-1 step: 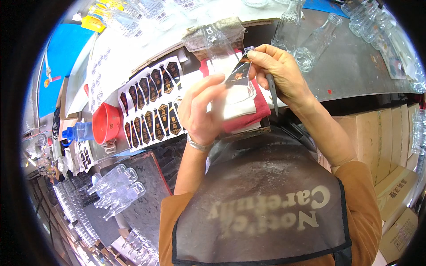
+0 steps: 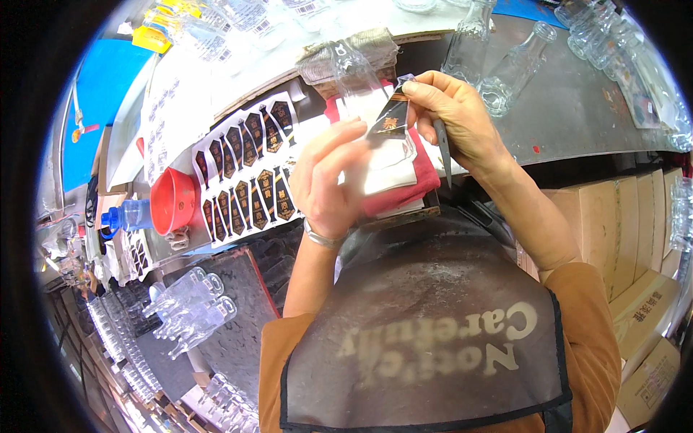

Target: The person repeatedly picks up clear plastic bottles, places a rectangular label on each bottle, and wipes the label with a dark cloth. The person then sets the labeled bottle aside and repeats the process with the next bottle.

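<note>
My right hand (image 2: 458,119) is closed, pinching the top end of a black label with gold marks (image 2: 392,119), which hangs tilted down to the left. A dark, slim pointed tool (image 2: 443,153), perhaps tweezers, is also tucked in that hand, tip toward me. My left hand (image 2: 325,177) is raised beside the label's lower end, fingers apart and partly blurred; whether they touch it I cannot make out. Beneath both hands lie folded white cloth (image 2: 386,175) and red cloth (image 2: 427,169). Behind them, a clear glass bottle (image 2: 352,68) leans on a folded grey cloth (image 2: 312,63).
A sheet of black tie-shaped labels (image 2: 242,169) lies to the left, next to a red bowl (image 2: 172,200) and a blue-capped bottle (image 2: 130,215). Clear bottles (image 2: 516,68) stand at far right. Cardboard boxes (image 2: 603,224) are stacked at right; more bottles (image 2: 191,307) lie lower left.
The label has tilted slightly in my right hand's pinch. My left hand's fingers have shifted a little; the rest looks the same.
</note>
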Demonstrator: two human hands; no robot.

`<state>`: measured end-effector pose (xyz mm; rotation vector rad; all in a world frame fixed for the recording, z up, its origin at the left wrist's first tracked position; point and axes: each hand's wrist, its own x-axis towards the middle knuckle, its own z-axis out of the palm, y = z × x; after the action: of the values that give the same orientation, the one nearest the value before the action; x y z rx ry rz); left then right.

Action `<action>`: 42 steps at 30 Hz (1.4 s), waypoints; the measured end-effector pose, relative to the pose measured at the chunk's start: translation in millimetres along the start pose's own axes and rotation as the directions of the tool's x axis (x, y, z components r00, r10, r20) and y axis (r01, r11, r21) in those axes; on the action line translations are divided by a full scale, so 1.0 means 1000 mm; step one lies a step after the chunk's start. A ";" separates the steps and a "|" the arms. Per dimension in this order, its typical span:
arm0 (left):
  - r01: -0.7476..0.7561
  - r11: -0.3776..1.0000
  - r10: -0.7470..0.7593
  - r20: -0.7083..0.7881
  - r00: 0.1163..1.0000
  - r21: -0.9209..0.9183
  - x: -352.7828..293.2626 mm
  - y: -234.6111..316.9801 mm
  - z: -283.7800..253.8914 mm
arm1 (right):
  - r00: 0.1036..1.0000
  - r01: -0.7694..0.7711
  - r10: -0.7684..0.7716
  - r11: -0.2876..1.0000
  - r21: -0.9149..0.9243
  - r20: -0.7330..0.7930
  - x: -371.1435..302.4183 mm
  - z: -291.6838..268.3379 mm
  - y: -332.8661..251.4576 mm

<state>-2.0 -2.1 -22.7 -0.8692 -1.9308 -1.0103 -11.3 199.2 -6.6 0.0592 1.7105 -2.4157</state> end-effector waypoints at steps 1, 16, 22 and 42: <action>-0.021 1.000 0.022 0.019 1.000 -0.016 0.002 0.002 -0.001 | 1.000 0.025 -0.025 1.000 -0.014 0.002 0.002 -0.002 0.002; -0.209 0.978 0.187 0.445 0.876 0.002 0.008 -0.011 -0.030 | 0.931 0.321 -0.211 0.860 -0.397 0.297 0.052 0.005 0.002; -0.211 0.978 0.194 0.439 0.877 -0.010 0.003 -0.032 -0.022 | 0.914 0.406 -0.319 0.721 -0.562 0.250 0.064 0.007 0.003; 0.198 0.952 -0.282 0.427 0.859 0.232 0.019 -0.045 0.014 | 0.983 0.185 -0.125 0.747 -0.638 0.138 0.020 -0.008 0.020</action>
<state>-53.1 -6.0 -26.9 -0.8241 -2.5425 -0.7963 -28.2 198.3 -30.4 -0.2909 2.4864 -1.7321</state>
